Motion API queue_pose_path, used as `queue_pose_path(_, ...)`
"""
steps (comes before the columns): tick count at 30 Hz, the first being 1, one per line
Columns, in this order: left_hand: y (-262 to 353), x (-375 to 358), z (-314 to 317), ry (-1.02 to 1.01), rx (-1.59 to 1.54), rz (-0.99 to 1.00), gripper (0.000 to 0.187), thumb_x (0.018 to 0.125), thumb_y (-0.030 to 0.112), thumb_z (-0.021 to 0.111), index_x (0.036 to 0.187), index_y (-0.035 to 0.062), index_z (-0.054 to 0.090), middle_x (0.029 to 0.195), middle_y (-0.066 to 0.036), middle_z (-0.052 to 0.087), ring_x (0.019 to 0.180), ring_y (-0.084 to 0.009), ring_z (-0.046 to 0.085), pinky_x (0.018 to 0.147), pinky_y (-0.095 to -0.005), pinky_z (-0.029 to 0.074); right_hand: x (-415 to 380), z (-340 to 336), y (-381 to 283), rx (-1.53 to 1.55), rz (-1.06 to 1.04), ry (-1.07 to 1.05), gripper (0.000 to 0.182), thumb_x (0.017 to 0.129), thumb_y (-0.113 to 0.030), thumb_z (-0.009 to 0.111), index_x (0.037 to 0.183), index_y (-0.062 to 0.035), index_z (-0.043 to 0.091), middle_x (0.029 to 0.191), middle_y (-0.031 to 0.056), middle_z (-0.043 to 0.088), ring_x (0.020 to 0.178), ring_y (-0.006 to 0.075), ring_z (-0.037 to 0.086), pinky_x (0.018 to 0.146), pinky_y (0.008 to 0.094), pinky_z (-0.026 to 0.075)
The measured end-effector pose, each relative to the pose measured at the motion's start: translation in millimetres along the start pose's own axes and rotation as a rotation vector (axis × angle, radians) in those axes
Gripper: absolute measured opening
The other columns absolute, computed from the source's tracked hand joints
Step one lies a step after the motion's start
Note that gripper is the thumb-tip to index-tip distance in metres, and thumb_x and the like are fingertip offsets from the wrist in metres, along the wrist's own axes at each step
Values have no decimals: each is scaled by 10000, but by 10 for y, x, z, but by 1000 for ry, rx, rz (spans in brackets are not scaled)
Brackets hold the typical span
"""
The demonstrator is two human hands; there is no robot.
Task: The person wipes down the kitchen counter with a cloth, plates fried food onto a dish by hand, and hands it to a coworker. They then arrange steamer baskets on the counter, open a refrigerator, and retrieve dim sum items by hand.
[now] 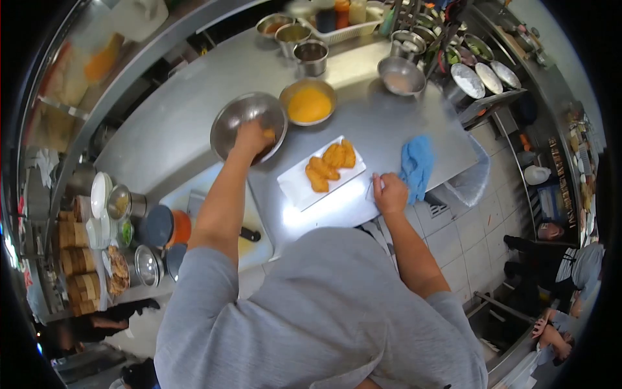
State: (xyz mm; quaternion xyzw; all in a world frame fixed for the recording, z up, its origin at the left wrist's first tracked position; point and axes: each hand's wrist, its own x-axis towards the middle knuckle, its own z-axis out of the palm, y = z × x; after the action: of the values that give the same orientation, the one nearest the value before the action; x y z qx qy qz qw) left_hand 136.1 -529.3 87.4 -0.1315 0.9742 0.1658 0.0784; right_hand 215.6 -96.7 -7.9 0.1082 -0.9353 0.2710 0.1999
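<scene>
Inside a steel bowl [223, 129], my left hand [251, 137] reaches down with its fingers closed around an orange food piece [269, 134], partly hidden by the hand. Several golden-orange pieces [319, 170] lie on a white rectangular plate [299, 194] in the middle of the counter. My right hand [390, 193] is closed at the counter's near edge, right of the plate. Something pale shows by its fingers, too small to name. A blue cloth [416, 162] lies just beyond it.
A bowl of yellow contents [310, 106] stands beside the steel bowl. A knife [249, 235] lies on a cutting board [262, 243] under my left arm. Steel containers [311, 58] line the back. Another bowl [402, 74] is at right. Other people are at both lower sides.
</scene>
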Motion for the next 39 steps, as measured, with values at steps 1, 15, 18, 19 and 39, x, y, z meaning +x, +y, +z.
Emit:
queue_pose_path(1,22,-27,-48,-51,-31,16,796,824,411,792,1483,33,557,1393,-310,616,1344,-450,559,1156,-522,438,-14,1,21,-44,13,-40,361,960,-337,707,713,-78,658,766,150,638,716,379,644,643,508,500)
queue_pose_path(15,-249,8,57,72,90,174,526,789,209,821,1290,97,705,1399,-252,604,1290,-432,592,1106,-496,494,5,-117,-24,47,36,52,315,899,-313,774,696,-95,672,729,112,634,666,360,641,604,496,494)
queue_pose_path(18,-215,-56,-22,64,27,159,414,816,194,799,1207,67,747,1320,-221,667,1258,-406,620,1088,-473,509,0,-117,-23,39,51,28,326,902,-323,772,692,-96,668,731,111,638,676,359,643,620,495,500)
queue_pose_path(19,-176,-130,-91,65,-48,111,366,831,190,787,1169,51,762,1277,-209,693,1238,-397,634,1076,-463,516,-8,-106,-20,40,48,25,326,902,-323,772,692,-96,668,731,111,638,676,359,643,620,495,500)
queue_pose_path(39,697,-1279,636,-324,437,621,274,873,145,655,1104,11,717,1213,-179,665,1095,-357,657,967,-481,538,9,-32,30,-22,7,9,347,944,-317,732,709,-76,646,760,151,630,702,388,630,628,512,481)
